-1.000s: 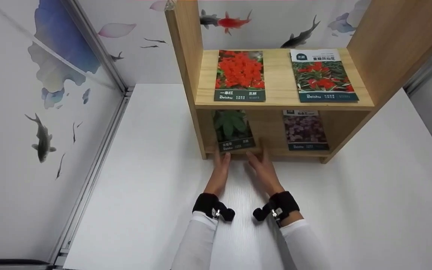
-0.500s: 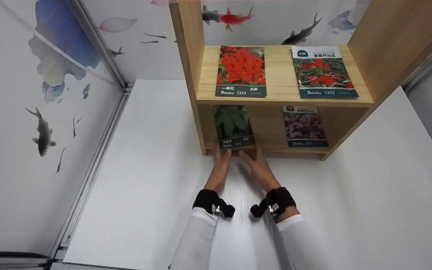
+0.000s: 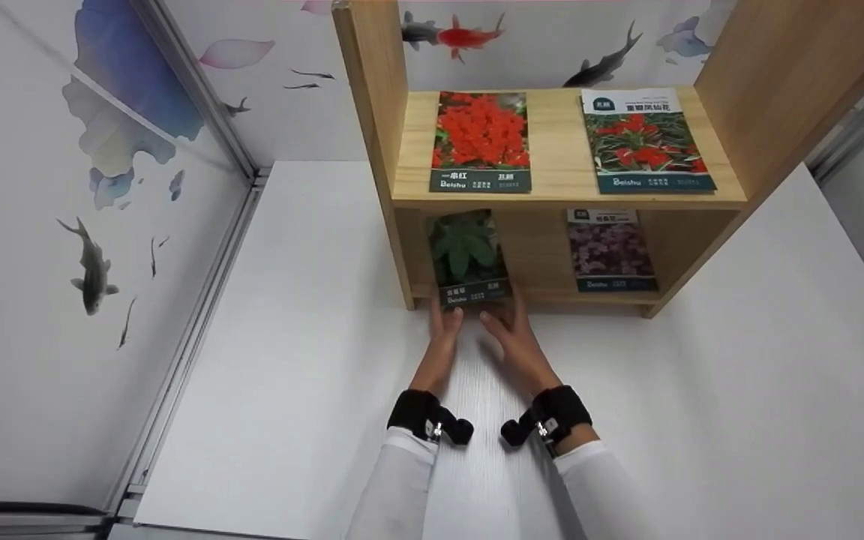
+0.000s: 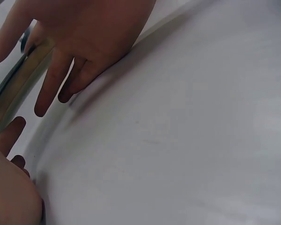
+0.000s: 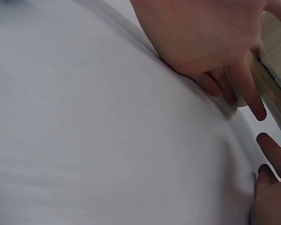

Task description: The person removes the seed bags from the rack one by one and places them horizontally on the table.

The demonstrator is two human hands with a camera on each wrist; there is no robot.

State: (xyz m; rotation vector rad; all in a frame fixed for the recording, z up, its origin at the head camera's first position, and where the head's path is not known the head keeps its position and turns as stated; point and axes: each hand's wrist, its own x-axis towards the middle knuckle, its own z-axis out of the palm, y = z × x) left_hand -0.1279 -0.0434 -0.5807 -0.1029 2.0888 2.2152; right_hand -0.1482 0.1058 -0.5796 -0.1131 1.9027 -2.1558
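On the lower shelf lies a seed packet with a green-leaf picture point(image 3: 465, 247), slightly turned, its bottom edge at the shelf's front edge. My left hand point(image 3: 443, 341) is at its lower left corner, my right hand point(image 3: 522, 345) at its lower right. Both hands have fairly straight, spread fingers along the packet's sides, with the thumbs in front of its bottom edge. In the left wrist view, the left hand point(image 4: 84, 28) has its lower fingers below the wooden shelf edge point(image 4: 33, 65). The right hand point(image 5: 210, 37) lies similarly in its wrist view. Finger contact is partly hidden.
A red-flower packet point(image 3: 481, 139) and a white-topped red-flower packet point(image 3: 646, 142) lie on the upper shelf. A purple-flower packet point(image 3: 612, 251) is at the lower right. The wooden shelf unit point(image 3: 559, 199) stands on a white table point(image 3: 289, 360), near a fish-patterned wall point(image 3: 289, 124).
The green-leaf packet has slid slightly toward me, out to the shelf's front edge. My right hand has moved left, closer to the packet; the left hand stays beside it.
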